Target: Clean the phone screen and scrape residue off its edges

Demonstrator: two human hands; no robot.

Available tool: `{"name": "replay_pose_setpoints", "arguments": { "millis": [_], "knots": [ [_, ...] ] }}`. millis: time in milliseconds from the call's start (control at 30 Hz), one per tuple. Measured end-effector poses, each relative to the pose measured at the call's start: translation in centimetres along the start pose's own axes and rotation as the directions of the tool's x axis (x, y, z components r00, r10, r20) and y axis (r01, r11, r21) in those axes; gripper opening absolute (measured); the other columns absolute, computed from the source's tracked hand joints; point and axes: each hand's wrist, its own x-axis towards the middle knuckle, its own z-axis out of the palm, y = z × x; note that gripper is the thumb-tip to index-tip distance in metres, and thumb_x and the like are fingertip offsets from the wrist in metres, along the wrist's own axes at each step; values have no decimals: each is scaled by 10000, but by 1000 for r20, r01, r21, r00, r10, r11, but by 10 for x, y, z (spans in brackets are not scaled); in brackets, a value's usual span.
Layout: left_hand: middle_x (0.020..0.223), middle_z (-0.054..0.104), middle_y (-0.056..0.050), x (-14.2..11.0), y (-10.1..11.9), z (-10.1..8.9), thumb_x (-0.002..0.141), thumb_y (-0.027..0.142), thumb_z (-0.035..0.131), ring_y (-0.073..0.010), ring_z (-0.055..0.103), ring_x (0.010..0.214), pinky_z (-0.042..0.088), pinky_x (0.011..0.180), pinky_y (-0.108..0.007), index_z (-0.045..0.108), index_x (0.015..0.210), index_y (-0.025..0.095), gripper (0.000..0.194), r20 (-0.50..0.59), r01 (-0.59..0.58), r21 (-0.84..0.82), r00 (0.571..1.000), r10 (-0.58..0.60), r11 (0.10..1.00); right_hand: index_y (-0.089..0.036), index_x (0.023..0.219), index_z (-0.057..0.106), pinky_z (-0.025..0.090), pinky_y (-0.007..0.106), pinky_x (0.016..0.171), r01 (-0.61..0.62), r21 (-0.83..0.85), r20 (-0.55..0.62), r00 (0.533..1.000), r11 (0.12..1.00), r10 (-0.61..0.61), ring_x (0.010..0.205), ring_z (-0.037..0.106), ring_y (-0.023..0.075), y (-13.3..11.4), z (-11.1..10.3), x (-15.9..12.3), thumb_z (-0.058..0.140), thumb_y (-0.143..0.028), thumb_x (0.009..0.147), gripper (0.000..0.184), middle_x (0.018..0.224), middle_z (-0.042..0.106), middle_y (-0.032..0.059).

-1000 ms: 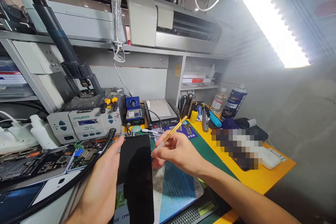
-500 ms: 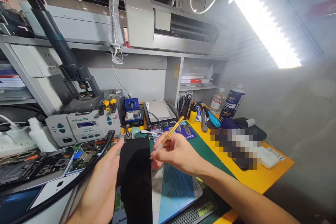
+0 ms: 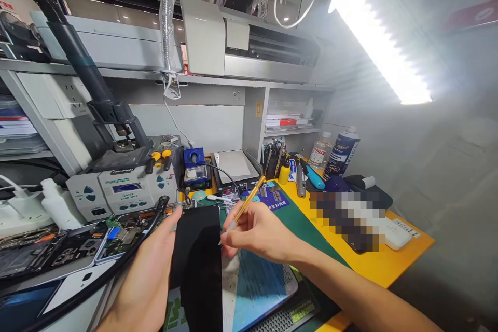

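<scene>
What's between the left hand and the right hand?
In the head view, a flat black device, held by the left hand; the right hand holds a gold tool.

- Passage: green mat (image 3: pixel 311 233) gives a lane between right hand (image 3: pixel 260 231) and yellow tabletop (image 3: pixel 400 264).
- Passage: room at the tabletop's near right corner; white device (image 3: pixel 396 234) bounds it behind.
- Obstruction: black hose (image 3: pixel 130 257) along left hand's (image 3: pixel 150 264) outer side.
- Obstruction: flat black device (image 3: pixel 198 259) and gold-handled tool (image 3: pixel 251 199) between the hands.
</scene>
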Motion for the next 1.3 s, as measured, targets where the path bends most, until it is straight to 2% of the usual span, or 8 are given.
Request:
{"name": "replay_pose_setpoints", "arguments": {
  "millis": [100, 233, 367, 500, 767, 1033, 1200, 1300],
  "knots": [
    [1263, 710, -79, -2, 1, 2, 943, 264, 594, -355, 689, 1139, 583, 986, -500, 462, 1493, 241, 566, -30, -24, 30, 999, 25, 999, -178, 800, 585, 517, 231, 573, 13, 20, -15, 1000, 1000, -13, 512, 653, 116, 0, 0, 0, 828, -195, 651, 286, 577, 708, -22],
    [1238, 721, -108, -1, 1, 1, 945, 293, 596, -359, 695, 1127, 566, 1005, -500, 519, 1453, 193, 523, 36, 2, 50, 999, -4, 999, -177, 791, 584, 539, 234, 559, 54, 69, -69, 996, 996, -49, 543, 694, 143, -3, 0, 1, 867, -232, 627, 332, 577, 709, -17],
    [1205, 734, -139, 6, 1, -7, 943, 320, 606, -362, 700, 1113, 539, 1033, -503, 588, 1391, 156, 478, 172, 71, 51, 982, -78, 996, -172, 793, 583, 580, 278, 542, 31, 134, -68, 997, 990, -22, 568, 727, 189, -4, 1, 1, 866, -235, 611, 342, 611, 710, -4],
    [1147, 749, -166, 11, 3, -10, 953, 366, 587, -379, 710, 1074, 525, 1029, -545, 643, 1323, 117, 450, 327, 164, 48, 929, -171, 985, -163, 779, 585, 603, 322, 533, -4, 197, -70, 997, 980, 18, 521, 695, 181, 1, 1, 2, 833, -202, 614, 300, 572, 671, -21],
    [1068, 764, -183, 12, 4, -11, 988, 451, 529, -380, 721, 1037, 527, 1016, -545, 675, 1266, 83, 484, 373, 199, 72, 904, -211, 977, -155, 784, 584, 590, 317, 541, -19, 289, -138, 989, 957, 61, 520, 675, 169, 11, 1, 8, 784, -152, 595, 275, 617, 691, 19],
    [989, 776, -167, 14, 3, -10, 985, 339, 546, -334, 751, 907, 568, 930, -490, 667, 1271, 98, 393, 445, 140, 59, 883, -152, 988, -142, 766, 587, 585, 292, 597, 42, 311, -254, 966, 950, 41, 551, 660, 138, 6, 1, 6, 758, -187, 591, 249, 623, 671, 13],
    [988, 739, -239, 10, -10, -1, 946, 535, 573, -362, 729, 845, 563, 850, -510, 623, 1307, 78, 584, 397, 186, 137, 890, -226, 973, -158, 787, 569, 567, 273, 575, 92, 306, -319, 948, 948, 11, 551, 651, 133, 4, 0, 7, 761, -199, 588, 280, 628, 671, 1],
    [1010, 719, -225, 7, -17, 3, 928, 591, 569, -362, 708, 834, 563, 824, -528, 645, 1251, 65, 622, 365, 203, 114, 902, -231, 973, -163, 820, 565, 557, 269, 563, 108, 299, -336, 942, 948, -2, 553, 648, 135, 5, -2, 8, 770, -200, 596, 306, 642, 681, 4]
  ]
}}
